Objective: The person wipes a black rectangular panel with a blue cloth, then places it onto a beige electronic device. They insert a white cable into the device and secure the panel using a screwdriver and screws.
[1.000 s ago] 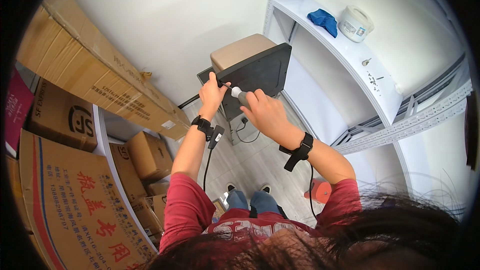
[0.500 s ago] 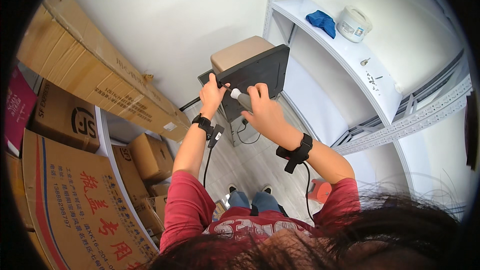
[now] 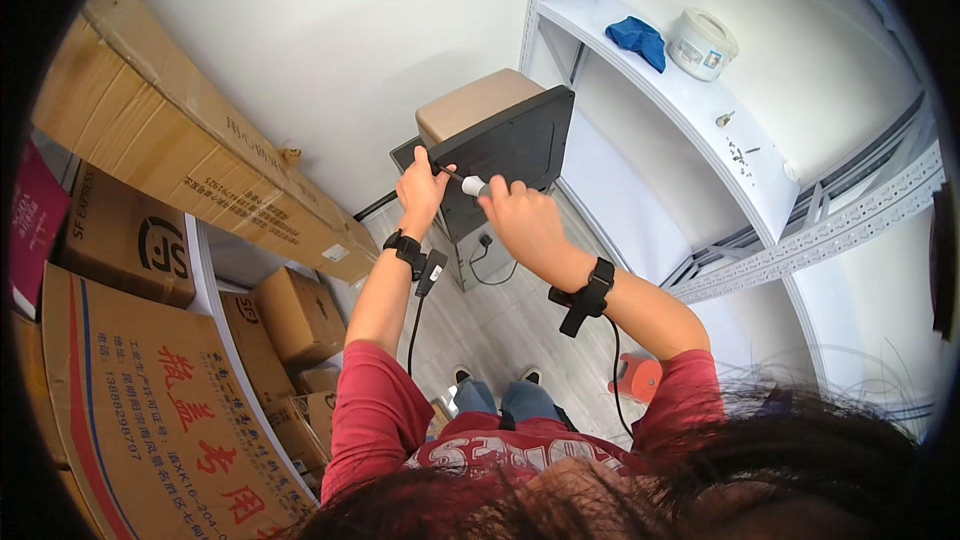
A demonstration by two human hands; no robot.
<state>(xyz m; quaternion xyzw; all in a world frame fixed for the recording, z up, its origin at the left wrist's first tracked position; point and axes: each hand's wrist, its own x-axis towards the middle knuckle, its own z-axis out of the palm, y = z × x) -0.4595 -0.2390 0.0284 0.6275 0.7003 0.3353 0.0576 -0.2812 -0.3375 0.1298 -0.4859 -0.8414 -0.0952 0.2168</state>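
Note:
A tan box-shaped appliance [image 3: 480, 105] lies tipped over, its black panel [image 3: 515, 145] facing me. My left hand [image 3: 418, 192] is closed at the panel's left corner, thumb raised along the edge, fingertips close to a screwdriver's shaft. The screwdriver [image 3: 472, 185] has a thin dark shaft, a white collar and a grey handle, and it points left into that corner. Around its handle my right hand [image 3: 525, 225] is closed, covering most of the grip. The screwdriver's tip and whatever it touches are hidden by my left fingers.
White shelving [image 3: 690, 110] at right holds a blue cloth [image 3: 637, 42], a white lidded pot [image 3: 703, 44] and scattered small screws [image 3: 742, 155]. Cardboard boxes [image 3: 150, 380] crowd the left side. A black plug and cord [image 3: 485, 242] hang below the panel. A red object [image 3: 638, 378] stands on the floor.
My right hand has turned about the handle, its fingers curling in closer and covering more of the grip. My left hand stays at the panel's corner.

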